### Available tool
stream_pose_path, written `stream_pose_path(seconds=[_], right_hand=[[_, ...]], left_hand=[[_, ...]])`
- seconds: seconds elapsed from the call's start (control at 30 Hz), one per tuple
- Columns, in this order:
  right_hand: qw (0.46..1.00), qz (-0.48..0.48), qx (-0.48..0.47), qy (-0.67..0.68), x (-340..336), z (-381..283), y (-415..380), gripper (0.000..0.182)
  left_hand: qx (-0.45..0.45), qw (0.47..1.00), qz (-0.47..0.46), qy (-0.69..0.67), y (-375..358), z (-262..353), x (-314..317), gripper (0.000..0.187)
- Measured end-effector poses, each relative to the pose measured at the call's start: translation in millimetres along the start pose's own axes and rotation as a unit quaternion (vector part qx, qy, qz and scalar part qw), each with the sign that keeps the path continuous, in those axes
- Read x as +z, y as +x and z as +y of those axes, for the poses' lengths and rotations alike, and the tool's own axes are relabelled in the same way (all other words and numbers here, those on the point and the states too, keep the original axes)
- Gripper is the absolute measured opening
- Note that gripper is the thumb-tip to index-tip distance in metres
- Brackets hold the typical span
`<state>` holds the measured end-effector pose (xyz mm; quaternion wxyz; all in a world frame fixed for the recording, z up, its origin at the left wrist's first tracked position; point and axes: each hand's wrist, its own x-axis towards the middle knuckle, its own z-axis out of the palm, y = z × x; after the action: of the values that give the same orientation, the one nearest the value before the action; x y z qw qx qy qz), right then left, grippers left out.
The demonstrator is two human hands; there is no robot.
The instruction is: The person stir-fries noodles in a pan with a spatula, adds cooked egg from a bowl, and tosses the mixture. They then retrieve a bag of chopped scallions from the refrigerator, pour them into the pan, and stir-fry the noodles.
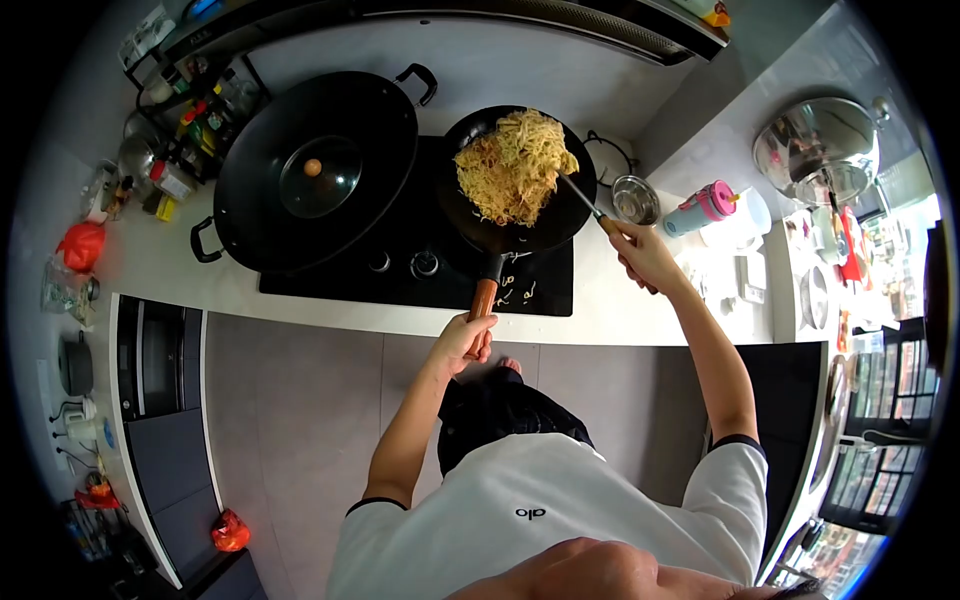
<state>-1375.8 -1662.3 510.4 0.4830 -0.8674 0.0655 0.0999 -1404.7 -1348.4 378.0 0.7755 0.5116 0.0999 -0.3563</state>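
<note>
My left hand (466,340) is wrapped round the brown handle (483,297) of a dark frying pan (575,222), which sits on the right side of the black cooktop (340,283). Inside the pan lies a heap of yellow noodles (515,165), piled higher on its right side. My right hand (643,257) grips a spatula (588,200) by its wooden-looking handle. The spatula's metal shaft runs into the noodles, and its head is hidden under them. Several noodle strands (520,292) lie on the cooktop beside the pan's handle.
A large black wok (245,190) holding a lid-like glass disc (320,195) with a brown knob occupies the left burner. Seasoning bottles (205,125) stand in a rack at the far left. To the right are a small metal bowl (635,200) and a pink-capped bottle (700,208).
</note>
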Motion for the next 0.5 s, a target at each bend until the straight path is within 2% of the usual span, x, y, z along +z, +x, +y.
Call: stream_pose_path(seconds=[0.1, 0.23, 0.33, 0.43, 0.5], right_hand=[[0.995, 0.042, -0.017, -0.088, -1.1, -16.1, 3.4, 0.039], [0.979, 0.041, -0.023, -0.196, -3.6, -30.5, 17.2, 0.035], [0.936, 0.075, -0.168, -0.298, -6.8, -14.1, 35.1, 0.030], [0.909, 0.117, -0.212, -0.341, -10.5, -15.1, 40.4, 0.028], [0.890, 0.102, -0.165, -0.412, -17.5, -25.7, 37.7, 0.029]], left_hand=[[0.004, 1.000, 0.000, -0.002, 1.7, 0.4, -1.3, 0.024], [0.004, 1.000, -0.001, -0.006, 1.4, -2.0, -1.0, 0.024], [-0.005, 1.000, -0.009, -0.009, 3.7, -4.0, -4.5, 0.022], [-0.007, 1.000, -0.009, -0.010, 4.3, -4.0, -4.8, 0.023], [-0.009, 1.000, -0.010, -0.012, 4.1, -6.3, -3.9, 0.023]])
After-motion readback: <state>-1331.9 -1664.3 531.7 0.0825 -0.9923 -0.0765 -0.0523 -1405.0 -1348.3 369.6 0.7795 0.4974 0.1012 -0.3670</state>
